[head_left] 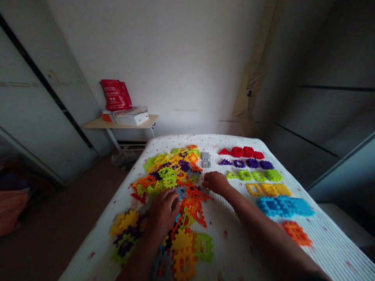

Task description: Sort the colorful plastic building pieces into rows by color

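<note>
A heap of mixed plastic interlocking tiles (172, 177) in orange, yellow, green, purple and blue lies on a white ribbed bed cover (234, 242). My left hand (162, 212) rests palm down on the heap with its fingers curled over the pieces. My right hand (215, 181) is at the heap's right edge, fingers curled in; what they hold, if anything, is hidden. To the right lie tiles sorted by colour: a red row (243, 152), a purple row (247, 163), a green row (258, 175), a yellow row (269, 189), a blue group (285, 206) and orange tiles (297, 233).
A grey tile (205, 159) lies between the heap and the sorted rows. Past the bed's far left corner stands a small wooden table (117, 125) with a red bag (115, 95) and white boxes (133, 117). Floor runs along the left, walls at the back and right.
</note>
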Motion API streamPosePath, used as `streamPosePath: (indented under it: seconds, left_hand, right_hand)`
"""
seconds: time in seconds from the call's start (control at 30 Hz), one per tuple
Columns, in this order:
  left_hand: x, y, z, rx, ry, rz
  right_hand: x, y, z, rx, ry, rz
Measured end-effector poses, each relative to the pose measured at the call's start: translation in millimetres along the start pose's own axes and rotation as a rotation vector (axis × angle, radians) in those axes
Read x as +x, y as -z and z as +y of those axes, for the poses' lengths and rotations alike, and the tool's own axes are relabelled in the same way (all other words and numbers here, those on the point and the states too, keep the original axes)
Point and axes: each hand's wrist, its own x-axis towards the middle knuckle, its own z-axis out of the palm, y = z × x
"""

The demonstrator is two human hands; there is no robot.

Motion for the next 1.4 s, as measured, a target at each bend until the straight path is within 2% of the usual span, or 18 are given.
streamPosePath:
  seconds: [0.13,0.63,1.07,1.3,1.4]
  left_hand:
    - [0.9,0.5,0.9,0.004,-0.007,0.005]
    - [1.6,0.4,0.2,0.000,-0.005,0.008]
    - [0.6,0.0,-0.4,-0.056,0.010,0.019]
    - [0.6,1.5,0.9,-0.031,0.007,-0.008]
    - [1.0,1.5,0.9,-0.018,-0.007,0.007]
  right_hand:
    - [6.3,-6.7,-7.5,0.055,0.002,0.087]
    - [11.0,-21.7,-20.9,0.162,-0.021,0.128]
    - [17.7,-21.4,-10.8,0.206,0.172,0.114]
    - [18.5,-7.2,12.0,0.221,0.114,0.175]
    - [19.5,-8.1,23.8,0.223,0.070,0.200]
